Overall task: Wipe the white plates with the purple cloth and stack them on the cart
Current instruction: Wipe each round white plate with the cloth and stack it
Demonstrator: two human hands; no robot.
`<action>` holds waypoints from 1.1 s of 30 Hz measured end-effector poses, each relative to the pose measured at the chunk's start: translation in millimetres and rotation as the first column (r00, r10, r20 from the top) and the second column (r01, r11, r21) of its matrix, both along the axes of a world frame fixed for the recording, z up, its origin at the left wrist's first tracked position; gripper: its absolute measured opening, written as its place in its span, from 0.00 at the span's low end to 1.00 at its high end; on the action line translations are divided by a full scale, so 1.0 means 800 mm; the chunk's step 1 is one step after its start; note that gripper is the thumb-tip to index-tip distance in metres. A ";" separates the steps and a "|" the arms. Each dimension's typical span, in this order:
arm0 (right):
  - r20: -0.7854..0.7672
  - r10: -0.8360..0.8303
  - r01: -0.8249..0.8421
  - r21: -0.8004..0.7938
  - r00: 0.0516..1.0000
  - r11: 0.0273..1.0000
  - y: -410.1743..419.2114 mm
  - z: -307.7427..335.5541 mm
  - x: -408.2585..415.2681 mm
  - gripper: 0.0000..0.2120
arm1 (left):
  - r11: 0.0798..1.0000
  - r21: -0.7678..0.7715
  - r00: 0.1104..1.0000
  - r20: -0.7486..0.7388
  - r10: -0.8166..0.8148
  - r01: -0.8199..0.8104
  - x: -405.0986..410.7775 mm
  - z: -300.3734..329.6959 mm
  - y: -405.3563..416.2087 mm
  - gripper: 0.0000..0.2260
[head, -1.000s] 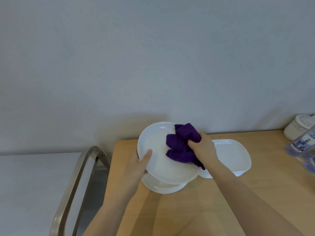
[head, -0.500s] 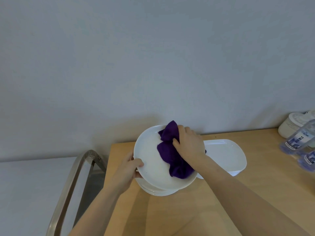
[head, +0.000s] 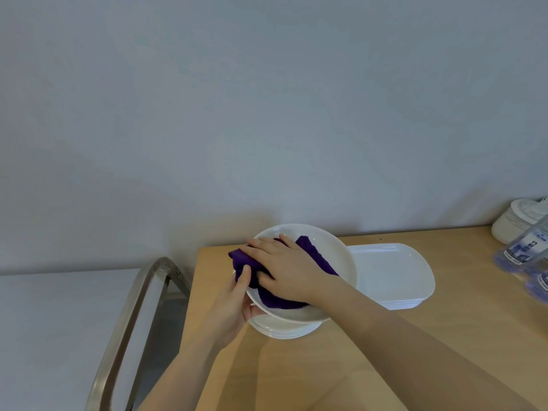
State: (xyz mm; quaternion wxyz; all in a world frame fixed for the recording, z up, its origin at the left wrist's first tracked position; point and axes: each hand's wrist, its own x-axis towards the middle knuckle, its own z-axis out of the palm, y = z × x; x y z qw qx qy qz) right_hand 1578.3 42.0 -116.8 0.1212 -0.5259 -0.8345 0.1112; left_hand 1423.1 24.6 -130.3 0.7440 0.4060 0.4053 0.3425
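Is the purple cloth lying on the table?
No, the right hand presses the cloth onto the round plate that the left hand holds above the table.

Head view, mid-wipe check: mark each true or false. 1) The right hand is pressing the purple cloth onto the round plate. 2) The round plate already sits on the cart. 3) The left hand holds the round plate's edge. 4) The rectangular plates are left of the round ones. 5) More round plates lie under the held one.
1) True: the right hand presses the purple cloth on the round plate.
2) False: it is held over the wooden table; the cart stands left.
3) True: the left hand grips its near-left edge.
4) False: the rectangular plates lie to the right.
5) True: a round stack lies beneath.
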 end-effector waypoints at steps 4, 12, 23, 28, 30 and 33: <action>-0.050 -0.018 0.013 -0.090 0.999 0.996 -0.033 0.002 -0.011 0.08 | 0.996 0.017 0.997 -0.001 0.083 -0.083 -0.006 -0.009 -0.006 0.24; -0.047 -0.063 0.062 -0.008 0.997 0.998 -0.074 -0.002 0.005 0.13 | 0.983 0.021 0.982 -0.041 0.183 -0.182 -0.009 -0.015 -0.023 0.24; -0.142 -0.531 0.549 0.241 0.836 0.800 -0.102 0.013 0.018 0.31 | 0.960 0.051 0.962 0.018 0.274 -0.274 0.002 0.003 -0.042 0.19; -0.026 -0.644 0.639 0.156 0.765 0.753 -0.105 0.017 0.018 0.46 | 0.947 0.049 0.948 -0.002 0.317 -0.317 0.003 0.007 -0.062 0.21; -0.011 -0.680 0.675 0.128 0.733 0.727 -0.110 0.022 0.019 0.45 | 0.943 0.037 0.944 -0.003 0.331 -0.331 0.001 0.005 -0.071 0.21; 0.006 -0.726 0.726 0.010 0.688 0.688 -0.116 0.026 0.031 0.39 | 0.926 0.010 0.926 -0.012 0.377 -0.377 -0.001 0.001 -0.086 0.20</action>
